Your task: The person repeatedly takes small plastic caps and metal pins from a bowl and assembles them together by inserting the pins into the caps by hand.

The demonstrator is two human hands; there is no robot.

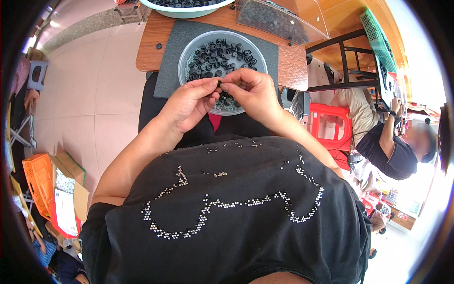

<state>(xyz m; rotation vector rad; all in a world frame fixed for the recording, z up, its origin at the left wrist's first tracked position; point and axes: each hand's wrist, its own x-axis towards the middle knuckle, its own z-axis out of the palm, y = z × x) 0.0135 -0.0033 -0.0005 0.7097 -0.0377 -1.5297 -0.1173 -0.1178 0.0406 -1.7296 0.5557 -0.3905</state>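
Over the near part of a clear round plastic tub (223,33), my two hands meet at the fingertips. A small black part (219,84) is pinched there, mostly covered by fingers, so its exact kind does not show. My left hand (189,102) holds it between thumb and fingers, the other fingers curled. From the right, the thumb and forefinger of my right hand (255,97) press on the same part. Many small black round plastic pieces (215,57), shaped like caps or knobs, lie in the tub, with thin greenish bits among them.
The tub rests on a dark grey mat (169,61) on a brown wooden table (149,49). Beyond it stand a pale basin (189,12) and a clear box (283,23) of black pieces. A red stool (331,125) and a seated person (390,146) are at right, an orange crate (38,177) at left.
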